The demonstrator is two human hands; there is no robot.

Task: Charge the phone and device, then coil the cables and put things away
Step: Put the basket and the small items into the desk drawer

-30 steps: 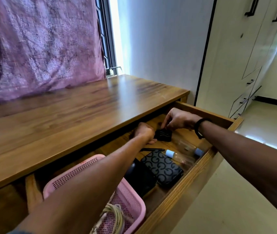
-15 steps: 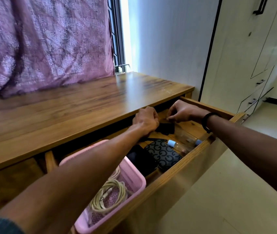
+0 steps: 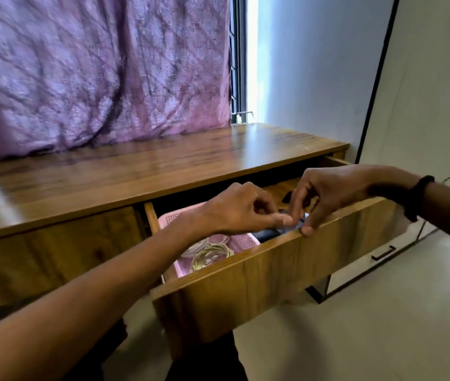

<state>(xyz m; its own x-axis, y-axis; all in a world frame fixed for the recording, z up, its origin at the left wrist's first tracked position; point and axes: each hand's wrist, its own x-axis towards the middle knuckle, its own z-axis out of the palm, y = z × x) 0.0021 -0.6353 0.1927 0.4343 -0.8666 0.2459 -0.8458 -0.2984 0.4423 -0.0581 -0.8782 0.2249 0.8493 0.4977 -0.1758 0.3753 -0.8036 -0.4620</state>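
Observation:
The wooden drawer (image 3: 273, 284) under the desk stands open. In its left part sits a pink basket (image 3: 243, 243) with pale coiled cables (image 3: 210, 255). A dark flat item (image 3: 266, 233) lies just right of the basket, mostly hidden by the drawer front. My left hand (image 3: 246, 210) hovers over the basket's far end with fingers curled and nothing visible in them. My right hand (image 3: 328, 191) is beside it, fingers spread downward, one fingertip touching the drawer front's top edge. A small black object (image 3: 287, 198) shows between the hands, deeper in the drawer.
The wooden desk top (image 3: 136, 171) runs across the view, with a purple curtain (image 3: 94, 72) behind it. A white wardrobe (image 3: 424, 105) with drawers stands to the right. Pale floor lies below the drawer.
Both hands have pulled back from deep in the drawer to its front edge. The view has dropped lower, so the drawer's contents are mostly hidden behind its front.

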